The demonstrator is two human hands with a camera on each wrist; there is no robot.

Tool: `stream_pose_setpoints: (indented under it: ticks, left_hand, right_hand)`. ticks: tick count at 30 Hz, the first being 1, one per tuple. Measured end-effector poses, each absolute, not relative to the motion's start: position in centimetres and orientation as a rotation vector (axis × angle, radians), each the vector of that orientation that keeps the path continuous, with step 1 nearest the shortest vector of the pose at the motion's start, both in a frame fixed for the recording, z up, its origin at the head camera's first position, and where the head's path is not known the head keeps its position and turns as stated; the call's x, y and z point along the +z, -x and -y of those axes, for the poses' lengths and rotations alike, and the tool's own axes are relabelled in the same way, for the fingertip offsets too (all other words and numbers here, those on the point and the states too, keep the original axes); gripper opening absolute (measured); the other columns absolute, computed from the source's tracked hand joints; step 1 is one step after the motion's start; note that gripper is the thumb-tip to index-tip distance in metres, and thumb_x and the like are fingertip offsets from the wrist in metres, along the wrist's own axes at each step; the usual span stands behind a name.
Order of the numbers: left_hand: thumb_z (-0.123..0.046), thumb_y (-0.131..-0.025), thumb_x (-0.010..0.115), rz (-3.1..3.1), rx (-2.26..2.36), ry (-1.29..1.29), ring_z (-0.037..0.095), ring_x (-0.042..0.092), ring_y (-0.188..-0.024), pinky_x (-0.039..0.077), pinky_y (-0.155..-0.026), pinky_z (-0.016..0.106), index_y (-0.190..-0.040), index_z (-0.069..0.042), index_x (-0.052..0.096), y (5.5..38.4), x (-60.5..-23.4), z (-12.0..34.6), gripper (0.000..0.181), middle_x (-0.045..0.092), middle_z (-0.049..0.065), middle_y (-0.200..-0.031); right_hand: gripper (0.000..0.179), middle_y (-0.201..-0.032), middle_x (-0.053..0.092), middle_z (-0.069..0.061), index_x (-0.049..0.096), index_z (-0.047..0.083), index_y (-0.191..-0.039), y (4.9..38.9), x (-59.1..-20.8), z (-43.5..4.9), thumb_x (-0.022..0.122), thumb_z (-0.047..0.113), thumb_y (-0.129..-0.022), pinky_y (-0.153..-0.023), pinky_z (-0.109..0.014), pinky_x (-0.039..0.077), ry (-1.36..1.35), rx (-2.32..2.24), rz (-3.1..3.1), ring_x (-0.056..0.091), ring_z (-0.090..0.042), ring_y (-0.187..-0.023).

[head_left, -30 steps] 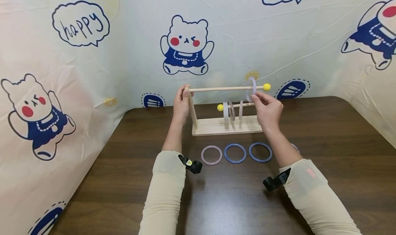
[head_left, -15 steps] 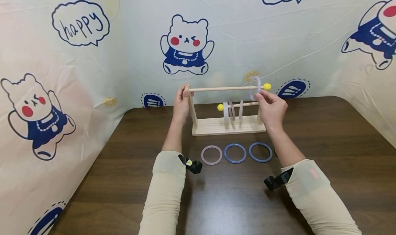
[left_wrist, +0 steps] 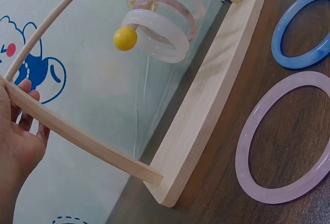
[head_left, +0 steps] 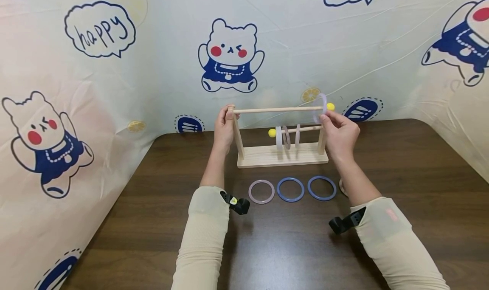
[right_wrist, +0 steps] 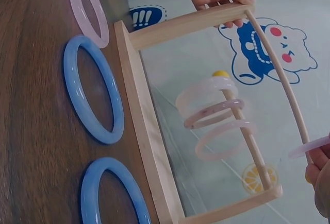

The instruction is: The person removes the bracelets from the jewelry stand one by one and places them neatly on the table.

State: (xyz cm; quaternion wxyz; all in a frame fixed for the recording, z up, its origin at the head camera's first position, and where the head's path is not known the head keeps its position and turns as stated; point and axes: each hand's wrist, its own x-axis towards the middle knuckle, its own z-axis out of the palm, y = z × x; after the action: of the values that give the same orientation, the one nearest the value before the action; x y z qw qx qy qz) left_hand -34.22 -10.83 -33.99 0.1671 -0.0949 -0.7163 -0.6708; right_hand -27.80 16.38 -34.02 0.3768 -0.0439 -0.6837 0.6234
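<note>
A wooden bangle stand (head_left: 282,157) has an upper and a lower rod, each tipped with a yellow ball. My left hand (head_left: 224,130) grips the top of its left post (left_wrist: 77,128). Between thumb and fingertips my right hand (head_left: 340,135) pinches a lavender bangle (head_left: 325,101). That bangle is around the upper rod (head_left: 275,110), right beside the yellow ball (head_left: 330,106) at its right end. On the lower rod hang a white bangle (head_left: 279,138), a brownish-pink bangle (right_wrist: 206,114) and a pale pink bangle (head_left: 297,135).
In front of the stand, a pinkish bangle (head_left: 250,192), a blue bangle (head_left: 278,190) and another blue bangle (head_left: 309,188) lie flat in a row on the dark wood table (head_left: 153,222). A further ring (head_left: 342,188) is partly hidden behind the right forearm. A printed cloth hangs behind.
My right hand has moved the lavender bangle rightward along the upper rod, up to the yellow ball. The left hand and the stand have stayed still.
</note>
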Motion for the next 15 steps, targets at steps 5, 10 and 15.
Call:
stream_pose_setpoints:
  ticks: [5, 10, 15]
  left_hand:
    - [-0.035, -0.096, 0.040, 2.030, -1.910, 0.276, 0.019, 0.052, -0.099, 0.037, -0.089, 0.036, -0.128, -0.002, 0.048, 34.2, -34.0, 10.8, 0.047, 0.057, 0.019, -0.105]
    - [-0.035, -0.096, 0.041, 2.017, -1.900, 0.284, 0.015, 0.052, -0.095, 0.038, -0.087, 0.036, -0.126, -0.004, 0.050, 34.1, -34.0, 10.8, 0.044, 0.058, 0.014, -0.100]
    - [-0.034, -0.097, 0.041, 2.017, -1.893, 0.294, 0.016, 0.050, -0.094, 0.037, -0.087, 0.035, -0.126, -0.004, 0.050, 34.2, -34.1, 10.8, 0.043, 0.057, 0.010, -0.097]
  right_hand:
    - [0.020, -0.096, 0.067, -0.020, 0.069, -0.007, -0.096, 27.8, -34.0, -16.8, 0.070, 0.006, -0.081, -0.065, -0.013, 0.046, 0.113, 1.610, 1.731, 0.058, 0.002, -0.068]
    - [0.021, -0.097, 0.066, -0.022, 0.068, -0.009, -0.098, 28.0, -34.1, -17.2, 0.070, 0.004, -0.081, -0.066, -0.013, 0.046, 0.134, 1.602, 1.753, 0.057, 0.003, -0.069]
    - [0.023, -0.096, 0.067, -0.019, 0.070, -0.006, -0.097, 27.7, -34.2, -17.6, 0.072, 0.010, -0.081, -0.067, -0.013, 0.045, 0.131, 1.582, 1.751, 0.058, 0.002, -0.071]
